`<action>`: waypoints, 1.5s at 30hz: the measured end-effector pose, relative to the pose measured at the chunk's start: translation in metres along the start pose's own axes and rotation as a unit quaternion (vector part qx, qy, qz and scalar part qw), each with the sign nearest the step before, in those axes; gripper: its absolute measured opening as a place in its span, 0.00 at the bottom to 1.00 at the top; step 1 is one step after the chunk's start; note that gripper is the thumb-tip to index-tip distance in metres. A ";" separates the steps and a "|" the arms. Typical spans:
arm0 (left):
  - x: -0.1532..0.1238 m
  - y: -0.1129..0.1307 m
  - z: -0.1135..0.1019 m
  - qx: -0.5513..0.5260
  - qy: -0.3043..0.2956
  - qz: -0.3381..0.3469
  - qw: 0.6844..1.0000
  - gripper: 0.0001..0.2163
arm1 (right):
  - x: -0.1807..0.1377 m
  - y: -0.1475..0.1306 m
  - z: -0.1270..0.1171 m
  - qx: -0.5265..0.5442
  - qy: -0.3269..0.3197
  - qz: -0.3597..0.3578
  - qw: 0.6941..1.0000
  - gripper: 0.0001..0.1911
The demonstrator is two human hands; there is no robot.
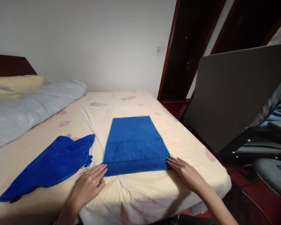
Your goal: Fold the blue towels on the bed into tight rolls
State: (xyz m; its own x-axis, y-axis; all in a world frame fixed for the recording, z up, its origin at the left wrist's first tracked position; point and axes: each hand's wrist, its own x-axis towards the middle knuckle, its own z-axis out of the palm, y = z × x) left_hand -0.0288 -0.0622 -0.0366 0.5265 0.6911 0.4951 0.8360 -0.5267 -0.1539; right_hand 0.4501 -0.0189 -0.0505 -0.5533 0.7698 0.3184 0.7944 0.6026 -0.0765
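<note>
Touching green-edged cloth [133, 140] by bed's near edge [152, 190]: left hand [90, 181], right hand [184, 170], both flat. Uneven tug could skew fold [137, 167]!

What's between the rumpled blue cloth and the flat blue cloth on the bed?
In the head view, a narrow strip of creased bedsheet separates the rumpled cloth from the flat cloth, whose near left corner the left hand touches.

Blue edged with green on the towel [135, 140]; deeper plain blue on the cloth [51, 162] left of the towel; cream with pink flowers on the sheet [187, 147] beneath the towel; white on the wall [107, 47] beyond.
</note>
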 end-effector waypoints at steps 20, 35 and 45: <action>0.031 0.032 0.029 -0.181 -0.109 0.024 0.977 0.24 | 0.019 -0.016 0.015 0.043 0.031 -0.040 0.998 0.24; 0.022 0.010 0.002 -0.200 -0.074 -0.056 0.975 0.13 | 0.015 -0.013 -0.005 0.049 0.028 -0.009 0.998 0.26; 0.005 -0.018 0.007 -0.161 -0.061 -0.123 0.977 0.14 | 0.018 -0.005 -0.009 0.069 0.015 0.056 0.996 0.25</action>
State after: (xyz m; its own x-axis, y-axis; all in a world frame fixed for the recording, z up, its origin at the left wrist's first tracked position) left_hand -0.0406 -0.0462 -0.0373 0.3469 0.8600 0.3742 0.8577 -0.4523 0.2443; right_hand 0.4384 -0.0096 -0.0360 -0.4541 0.8280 0.3290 0.8073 0.5386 -0.2413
